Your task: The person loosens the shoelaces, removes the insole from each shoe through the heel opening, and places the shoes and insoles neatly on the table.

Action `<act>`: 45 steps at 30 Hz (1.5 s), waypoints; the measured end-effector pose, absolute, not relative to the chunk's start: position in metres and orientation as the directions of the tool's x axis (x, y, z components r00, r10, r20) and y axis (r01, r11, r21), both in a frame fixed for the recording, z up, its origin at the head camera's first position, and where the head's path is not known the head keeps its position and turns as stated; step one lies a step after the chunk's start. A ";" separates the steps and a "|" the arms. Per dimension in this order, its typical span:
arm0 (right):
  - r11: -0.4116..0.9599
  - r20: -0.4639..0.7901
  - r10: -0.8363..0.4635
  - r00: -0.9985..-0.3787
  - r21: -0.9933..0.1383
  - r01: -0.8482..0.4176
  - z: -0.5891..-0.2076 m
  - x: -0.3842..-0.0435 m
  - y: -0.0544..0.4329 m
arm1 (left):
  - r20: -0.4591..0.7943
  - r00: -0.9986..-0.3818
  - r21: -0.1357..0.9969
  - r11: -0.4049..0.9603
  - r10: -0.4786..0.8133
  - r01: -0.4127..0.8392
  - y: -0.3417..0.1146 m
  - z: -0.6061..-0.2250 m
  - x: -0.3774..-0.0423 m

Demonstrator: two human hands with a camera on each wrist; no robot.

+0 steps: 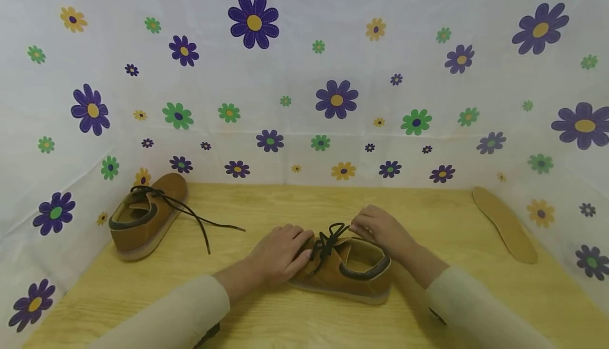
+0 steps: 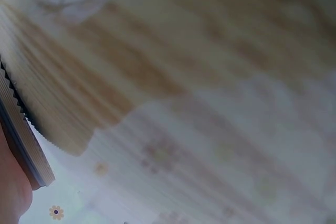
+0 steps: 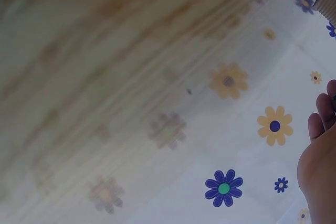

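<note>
A brown shoe [image 1: 365, 285] sits on the table in front of me in the head view, toe to the left, its dark lace [image 1: 328, 243] looped in a bow over the tongue. My left hand [image 1: 280, 251] grips the toe, fingers over the top and thumb on the near side, hiding most of it. At the collar, my right hand [image 1: 383, 232] pinches a part of the lace between thumb and fingers. Only a sliver of the left hand [image 2: 10, 187] appears in the left wrist view, and the right hand [image 3: 320, 150] is partly cut off in its own.
A second brown shoe [image 1: 142, 238] stands at the back left, its loose lace ends trailing over the wooden table [image 1: 266, 206]. A tan insole [image 1: 506, 227] lies at the right. White flowered cloth [image 1: 295, 63] walls in the back and both sides.
</note>
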State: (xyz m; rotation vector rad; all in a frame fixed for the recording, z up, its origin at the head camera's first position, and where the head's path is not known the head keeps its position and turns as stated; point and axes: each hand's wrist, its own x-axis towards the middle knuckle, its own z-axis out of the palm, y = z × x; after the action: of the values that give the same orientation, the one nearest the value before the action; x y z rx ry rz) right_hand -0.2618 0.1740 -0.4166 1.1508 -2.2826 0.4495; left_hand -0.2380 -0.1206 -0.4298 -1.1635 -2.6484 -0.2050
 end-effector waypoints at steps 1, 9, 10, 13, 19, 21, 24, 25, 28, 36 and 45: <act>0.579 0.600 -0.631 -0.493 -0.058 -0.813 -0.416 -0.262 0.174 | 0.275 -0.654 0.034 0.672 0.705 0.740 -0.120 -0.429 -0.239; 0.571 0.585 -0.641 -0.498 -0.071 -0.818 -0.415 -0.263 0.176 | 0.295 -0.635 0.018 0.660 0.714 0.751 -0.121 -0.429 -0.240; 0.573 0.583 -0.640 -0.501 -0.074 -0.816 -0.415 -0.263 0.177 | 0.298 -0.633 0.018 0.659 0.714 0.752 -0.121 -0.429 -0.240; 0.580 0.580 -0.635 -0.509 -0.077 -0.811 -0.414 -0.264 0.177 | 0.300 -0.630 0.010 0.658 0.716 0.753 -0.121 -0.430 -0.241; 0.585 0.585 -0.633 -0.507 -0.068 -0.808 -0.411 -0.265 0.178 | 0.309 -0.621 0.000 0.653 0.720 0.757 -0.119 -0.428 -0.243; 0.585 0.585 -0.634 -0.505 -0.064 -0.808 -0.411 -0.265 0.178 | 0.306 -0.621 0.001 0.652 0.721 0.758 -0.119 -0.428 -0.243; 0.592 0.585 -0.631 -0.509 -0.060 -0.804 -0.412 -0.265 0.180 | 0.304 -0.622 0.006 0.651 0.722 0.759 -0.118 -0.427 -0.242; 0.595 0.585 -0.629 -0.513 -0.062 -0.801 -0.412 -0.264 0.180 | 0.303 -0.623 0.008 0.652 0.721 0.759 -0.118 -0.427 -0.242; 0.605 0.585 -0.621 -0.522 -0.066 -0.793 -0.413 -0.264 0.181 | 0.305 -0.621 0.007 0.650 0.722 0.760 -0.117 -0.426 -0.242; 0.616 0.582 -0.609 -0.539 -0.082 -0.784 -0.413 -0.262 0.182 | 0.327 -0.604 -0.011 0.642 0.727 0.767 -0.117 -0.428 -0.242; 0.638 0.560 -0.593 -0.579 -0.112 -0.762 -0.417 -0.263 0.181 | 0.324 -0.612 0.010 0.644 0.722 0.765 -0.119 -0.430 -0.240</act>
State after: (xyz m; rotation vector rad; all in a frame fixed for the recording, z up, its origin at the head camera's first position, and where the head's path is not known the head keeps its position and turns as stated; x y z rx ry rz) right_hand -0.2627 0.1807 -0.4171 1.0620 -2.3799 0.4722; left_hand -0.2403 -0.1192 -0.4301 -1.1954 -2.5751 -0.2120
